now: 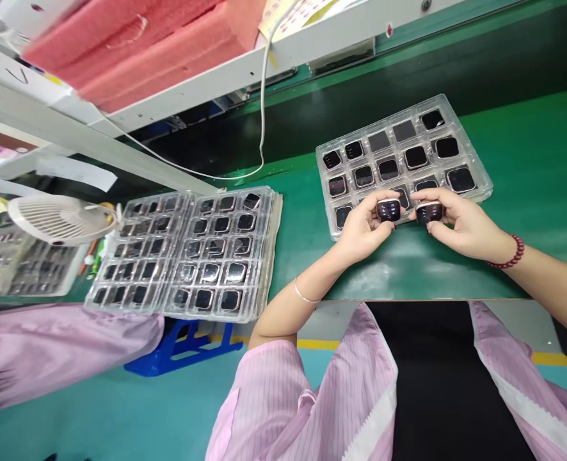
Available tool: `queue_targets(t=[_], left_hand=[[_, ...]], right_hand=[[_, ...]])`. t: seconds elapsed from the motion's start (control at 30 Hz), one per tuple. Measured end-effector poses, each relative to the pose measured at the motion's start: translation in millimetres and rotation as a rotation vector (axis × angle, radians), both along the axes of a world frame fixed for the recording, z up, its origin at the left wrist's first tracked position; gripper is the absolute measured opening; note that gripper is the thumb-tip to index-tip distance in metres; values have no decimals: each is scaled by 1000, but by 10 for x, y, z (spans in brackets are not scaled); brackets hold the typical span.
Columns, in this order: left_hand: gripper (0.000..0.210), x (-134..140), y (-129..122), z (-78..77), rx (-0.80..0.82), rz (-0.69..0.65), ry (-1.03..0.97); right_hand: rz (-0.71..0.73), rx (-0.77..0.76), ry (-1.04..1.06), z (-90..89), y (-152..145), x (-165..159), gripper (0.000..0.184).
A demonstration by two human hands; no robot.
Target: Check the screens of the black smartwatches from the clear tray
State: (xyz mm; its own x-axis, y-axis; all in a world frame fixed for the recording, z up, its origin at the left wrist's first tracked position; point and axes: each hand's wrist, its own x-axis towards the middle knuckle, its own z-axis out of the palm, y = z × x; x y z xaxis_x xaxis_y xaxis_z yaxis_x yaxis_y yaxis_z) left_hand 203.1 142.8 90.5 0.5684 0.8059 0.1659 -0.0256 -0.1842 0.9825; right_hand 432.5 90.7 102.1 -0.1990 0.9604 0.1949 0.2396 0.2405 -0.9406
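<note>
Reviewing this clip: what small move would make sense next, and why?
Probably compare the left watch with the right watch: the left hand and right hand hold them side by side near the clear tray, both facing the camera with small light marks showing.

Bright, fairly even whitish light, apparently from above with its source out of view, leaves a pale, soft sheen on the near edge of the green tabletop [528,147], glints along the ridges of the clear plastic tray [481,189] and white glare on several dark screens [236,272] farther left, while a dark band lies beneath the white shelf beam [341,37]. The middle is reasonably sharp, but detail softens and smears toward the left around the fan [57,218], and wide-angle distortion stretches and slants shapes at the edges.
</note>
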Motion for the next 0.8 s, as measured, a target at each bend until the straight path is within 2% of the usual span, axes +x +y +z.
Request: queue_targets(t=[0.17, 0.3, 0.5, 0.63, 0.8], left_hand=[[41, -6, -6, 23, -24, -7, 10], [32, -10, 8, 40, -54, -6, 14], [40, -8, -2, 20, -26, 3, -5], [44, -3, 0, 9, -42, -14, 9], [62, 3, 0, 19, -49, -1, -31]], right_hand=[[9, -60, 24, 75, -17, 14, 32], [-64, -6, -91, 97, -15, 16, 17], [28, -21, -79, 74, -14, 21, 35], [72, -65, -15, 59, -11, 15, 35], [52, -63, -3, 53, -23, -7, 45]])
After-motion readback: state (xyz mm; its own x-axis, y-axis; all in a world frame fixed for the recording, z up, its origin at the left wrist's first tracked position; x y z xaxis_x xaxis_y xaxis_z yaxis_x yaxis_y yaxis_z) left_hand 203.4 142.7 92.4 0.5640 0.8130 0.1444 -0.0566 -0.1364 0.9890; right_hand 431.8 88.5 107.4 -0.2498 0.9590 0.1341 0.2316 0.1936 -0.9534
